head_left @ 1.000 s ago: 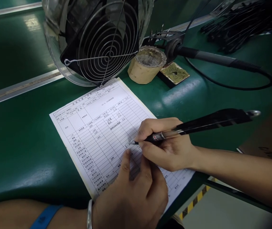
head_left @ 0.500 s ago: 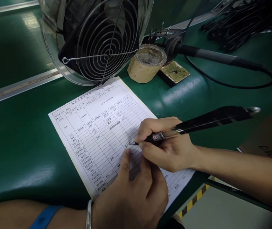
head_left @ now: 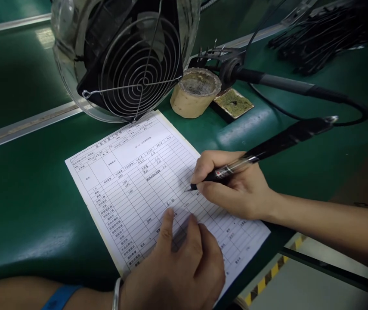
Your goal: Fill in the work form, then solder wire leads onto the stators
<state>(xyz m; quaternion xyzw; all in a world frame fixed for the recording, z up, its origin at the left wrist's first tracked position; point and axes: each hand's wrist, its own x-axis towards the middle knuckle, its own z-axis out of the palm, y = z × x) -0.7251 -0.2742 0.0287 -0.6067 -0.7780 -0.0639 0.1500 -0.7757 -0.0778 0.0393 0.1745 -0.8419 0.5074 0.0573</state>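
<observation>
A printed form [head_left: 106, 206] with a ruled table and several handwritten entries lies tilted on the green work surface. My right hand [head_left: 235, 185] grips a black ballpoint pen [head_left: 224, 172], its tip at or just above the right-hand columns; whether it touches the paper I cannot tell. My left hand [head_left: 177, 258] rests on the lower part of the sheet with fingers spread, the index fingertip just below a handwritten entry. A silver bracelet and a blue band are on my left arm.
Behind the form stands a fan [head_left: 141, 82] with a wire guard. To its right are a round tan pot [head_left: 193, 99], a sponge tray [head_left: 233, 103] and a soldering iron [head_left: 287, 86] in its holder. Black cables [head_left: 319, 43] are heaped at the back right. The table edge runs at lower right.
My right hand has moved the pen right and slightly up, off the handwritten entry. My left hand stays on the form. The view has shifted slightly.
</observation>
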